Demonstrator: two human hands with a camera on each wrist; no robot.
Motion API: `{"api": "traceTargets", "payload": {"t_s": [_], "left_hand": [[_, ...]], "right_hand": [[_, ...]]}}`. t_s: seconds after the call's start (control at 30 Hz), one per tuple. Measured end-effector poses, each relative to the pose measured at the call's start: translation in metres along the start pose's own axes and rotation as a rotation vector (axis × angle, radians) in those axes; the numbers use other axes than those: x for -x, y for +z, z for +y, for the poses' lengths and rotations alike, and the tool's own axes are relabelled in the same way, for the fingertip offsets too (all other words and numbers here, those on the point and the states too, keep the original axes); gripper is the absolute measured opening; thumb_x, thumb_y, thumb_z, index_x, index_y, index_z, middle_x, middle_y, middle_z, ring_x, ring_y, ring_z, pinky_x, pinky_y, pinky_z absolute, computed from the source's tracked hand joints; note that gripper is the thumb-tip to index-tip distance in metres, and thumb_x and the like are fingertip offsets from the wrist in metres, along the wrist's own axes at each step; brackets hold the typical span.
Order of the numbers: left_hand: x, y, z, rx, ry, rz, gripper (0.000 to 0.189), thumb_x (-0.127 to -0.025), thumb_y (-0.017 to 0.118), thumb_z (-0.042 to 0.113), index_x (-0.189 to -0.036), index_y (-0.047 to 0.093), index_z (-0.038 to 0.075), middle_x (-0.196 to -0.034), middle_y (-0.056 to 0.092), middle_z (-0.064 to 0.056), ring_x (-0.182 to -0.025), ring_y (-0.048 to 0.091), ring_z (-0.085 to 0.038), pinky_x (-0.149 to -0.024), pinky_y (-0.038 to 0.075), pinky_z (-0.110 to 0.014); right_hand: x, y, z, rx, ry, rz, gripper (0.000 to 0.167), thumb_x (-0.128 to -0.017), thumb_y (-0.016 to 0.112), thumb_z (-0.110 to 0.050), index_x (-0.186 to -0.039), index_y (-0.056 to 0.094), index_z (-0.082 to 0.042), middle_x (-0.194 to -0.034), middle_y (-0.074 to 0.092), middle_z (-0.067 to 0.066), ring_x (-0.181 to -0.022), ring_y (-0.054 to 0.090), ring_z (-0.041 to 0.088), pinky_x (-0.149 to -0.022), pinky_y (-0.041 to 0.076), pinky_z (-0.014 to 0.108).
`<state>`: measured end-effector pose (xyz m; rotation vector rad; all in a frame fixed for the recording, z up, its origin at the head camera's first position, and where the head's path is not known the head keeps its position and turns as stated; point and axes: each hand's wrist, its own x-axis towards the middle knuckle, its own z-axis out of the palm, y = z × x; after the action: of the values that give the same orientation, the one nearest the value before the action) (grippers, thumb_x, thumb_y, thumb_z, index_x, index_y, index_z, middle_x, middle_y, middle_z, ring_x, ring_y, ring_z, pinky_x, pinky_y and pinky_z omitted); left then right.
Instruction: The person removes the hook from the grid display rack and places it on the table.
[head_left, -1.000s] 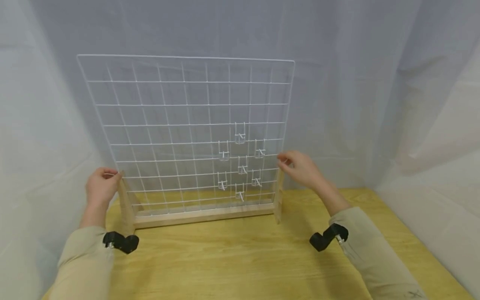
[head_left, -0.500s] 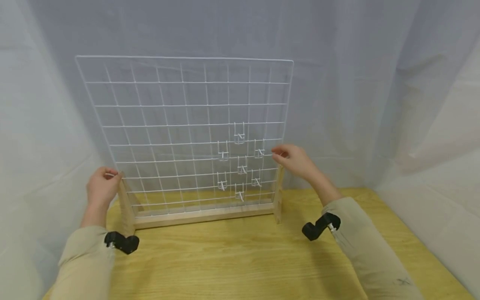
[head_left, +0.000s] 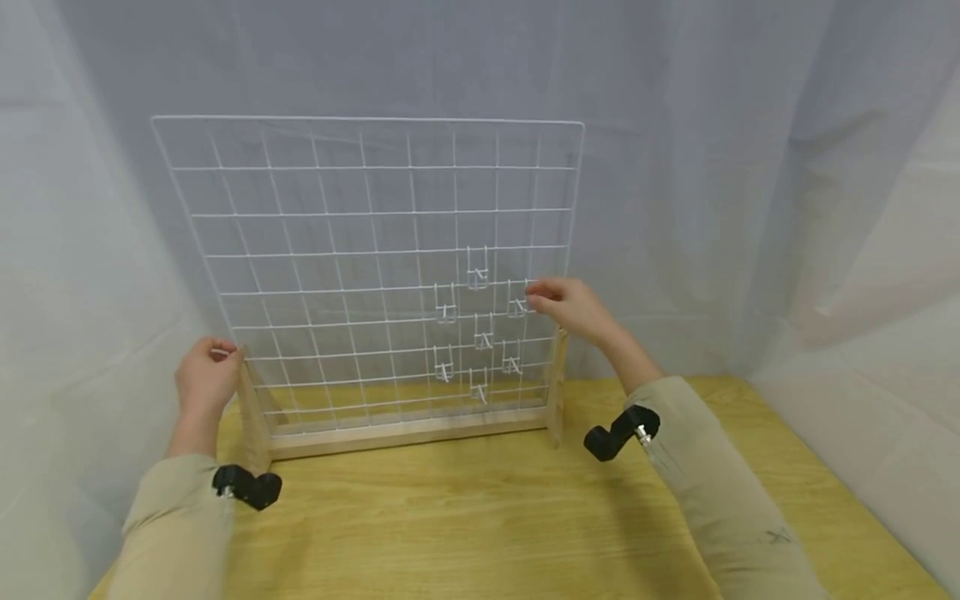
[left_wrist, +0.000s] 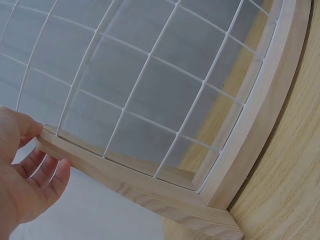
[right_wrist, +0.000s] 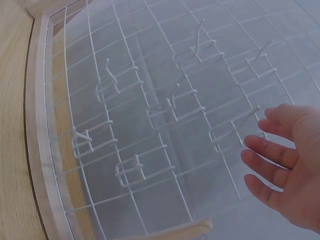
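Observation:
A white wire grid panel point(head_left: 367, 119) stands upright in a pale wooden stand point(head_left: 412, 434). My left hand point(head_left: 206, 379) grips the top of the stand's left side post point(left_wrist: 95, 162), thumb on one face and fingers bent round the other. Several white wire hooks hang on the panel's right half, one of them a top hook point(head_left: 477, 279). My right hand point(head_left: 573, 308) is at the panel's right edge, fingers relaxed and slightly bent. Its fingertips are right beside the rightmost hook point(right_wrist: 250, 112), with nothing held between them.
The stand sits on a yellow wood-grain table point(head_left: 450, 525). Pale cloth sheets point(head_left: 690, 208) hang behind and on both sides. The right side post point(head_left: 558, 375) rises below my right hand. A black wrist mount point(head_left: 622, 433) sticks out from each sleeve.
My right hand has left the right post's top and moved up and left to the rightmost hook. The left hand stays on its post.

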<state>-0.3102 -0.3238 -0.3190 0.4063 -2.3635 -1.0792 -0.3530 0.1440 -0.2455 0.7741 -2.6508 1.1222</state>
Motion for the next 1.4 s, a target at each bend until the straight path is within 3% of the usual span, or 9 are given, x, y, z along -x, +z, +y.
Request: {"api": "traceTargets", "payload": {"t_s": [0.4,0.73,1.0,1.23,1.4], "left_hand": [[-0.001,0.000,-0.002,-0.012,0.029,-0.008,0.024,-0.094,0.046,0.018,-0.102,0.051,-0.005,-0.098,0.051,-0.023,-0.089,0.047,-0.035,-0.066,0.035,-0.034],[0.001,0.003,-0.004,0.000,0.020,0.001,0.022,-0.094,0.046,0.016,-0.100,0.050,-0.004,-0.099,0.051,-0.025,-0.090,0.047,-0.036,-0.067,0.036,-0.036],[0.002,0.003,-0.002,-0.001,0.018,0.021,0.022,-0.093,0.048,0.017,-0.099,0.051,-0.004,-0.097,0.052,-0.023,-0.087,0.047,-0.034,-0.066,0.035,-0.035],[0.002,0.002,-0.002,-0.002,0.014,0.010,0.022,-0.092,0.047,0.017,-0.100,0.051,-0.003,-0.098,0.052,-0.023,-0.088,0.048,-0.034,-0.065,0.036,-0.034],[0.002,0.001,-0.002,0.001,0.010,0.016,0.022,-0.092,0.048,0.016,-0.099,0.052,-0.004,-0.096,0.052,-0.022,-0.085,0.048,-0.032,-0.063,0.036,-0.033]], "right_hand": [[-0.011,0.007,-0.002,-0.209,0.121,-0.074,0.039,-0.097,0.050,-0.022,-0.126,0.052,0.003,-0.113,0.058,0.022,-0.098,0.056,0.029,-0.082,0.047,0.039],[-0.016,0.018,-0.002,-0.310,0.228,-0.046,0.032,-0.095,0.052,-0.017,-0.117,0.059,0.005,-0.097,0.065,0.013,-0.088,0.060,0.021,-0.079,0.049,0.035],[-0.017,0.018,-0.004,-0.359,0.293,0.010,0.030,-0.092,0.049,-0.008,-0.117,0.059,0.006,-0.106,0.062,0.025,-0.094,0.059,0.031,-0.074,0.049,0.030],[-0.015,0.016,-0.007,-0.396,0.304,0.043,0.030,-0.090,0.052,-0.007,-0.116,0.060,0.006,-0.093,0.066,0.017,-0.082,0.062,0.021,-0.063,0.047,0.022],[-0.013,0.013,-0.010,-0.426,0.317,0.057,0.030,-0.090,0.053,-0.008,-0.116,0.060,0.005,-0.102,0.064,0.021,-0.084,0.061,0.023,-0.064,0.047,0.023]]}}
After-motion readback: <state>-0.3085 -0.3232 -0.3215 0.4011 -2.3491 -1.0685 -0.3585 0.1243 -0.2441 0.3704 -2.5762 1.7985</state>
